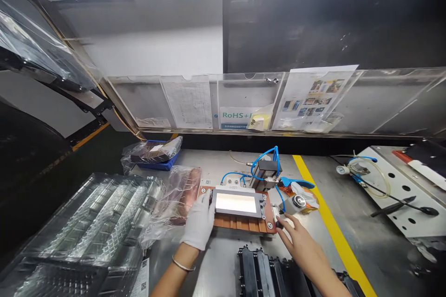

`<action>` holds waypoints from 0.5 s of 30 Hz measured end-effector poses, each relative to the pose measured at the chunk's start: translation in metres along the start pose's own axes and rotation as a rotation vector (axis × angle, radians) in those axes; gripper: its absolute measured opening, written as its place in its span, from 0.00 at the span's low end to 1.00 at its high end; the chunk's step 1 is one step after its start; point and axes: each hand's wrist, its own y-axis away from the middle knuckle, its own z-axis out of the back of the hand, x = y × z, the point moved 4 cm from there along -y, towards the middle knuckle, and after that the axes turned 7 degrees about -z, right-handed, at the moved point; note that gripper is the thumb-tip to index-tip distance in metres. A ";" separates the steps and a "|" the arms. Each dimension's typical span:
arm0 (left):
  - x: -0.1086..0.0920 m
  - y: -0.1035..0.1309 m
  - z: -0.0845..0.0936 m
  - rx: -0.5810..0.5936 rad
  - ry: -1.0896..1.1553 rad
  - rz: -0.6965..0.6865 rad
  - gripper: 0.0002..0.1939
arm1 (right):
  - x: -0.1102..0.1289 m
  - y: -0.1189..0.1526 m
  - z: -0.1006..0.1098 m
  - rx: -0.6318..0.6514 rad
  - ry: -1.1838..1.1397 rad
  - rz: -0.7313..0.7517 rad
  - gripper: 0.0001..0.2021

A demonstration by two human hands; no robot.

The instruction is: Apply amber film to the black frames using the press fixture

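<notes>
My left hand [199, 222] wears a white glove and lies on the left end of a brown fixture [240, 223], its fingers stretched along a flat dark-framed part. This part [235, 203] has a bright, pale window and sits on the fixture. My right hand [299, 239] is bare, fingers apart, with the fingertips at a small metal valve or switch block [276, 213] on the fixture's right end. What exactly those fingertips touch is hard to make out. Behind the part stands a white plate [232, 187] marked with a code, beside a dark pneumatic cylinder [267, 169] with blue hoses.
Clear plastic trays [94, 222] are stacked at left, near a plastic-wrapped brown piece [186, 195] and a blue bin [160, 163]. Several black parts [263, 271] lie in front. A dispenser bottle [298, 204], yellow tape line [334, 232] and white control box [393, 190] are at right.
</notes>
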 end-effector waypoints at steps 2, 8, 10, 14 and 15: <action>0.013 -0.002 0.006 0.050 0.046 0.100 0.26 | 0.005 -0.006 -0.011 0.011 -0.111 -0.032 0.26; 0.024 -0.016 -0.020 0.202 0.290 0.309 0.17 | 0.021 -0.040 -0.049 0.118 -0.477 -0.232 0.28; 0.024 -0.012 -0.028 0.188 0.365 0.397 0.20 | 0.023 -0.040 -0.056 0.176 -0.591 -0.297 0.31; 0.025 0.028 -0.031 0.149 0.467 0.485 0.22 | 0.012 -0.002 -0.062 0.197 -0.764 -0.408 0.40; 0.025 0.042 -0.031 0.142 0.483 0.494 0.22 | 0.007 0.013 -0.062 0.199 -0.787 -0.435 0.42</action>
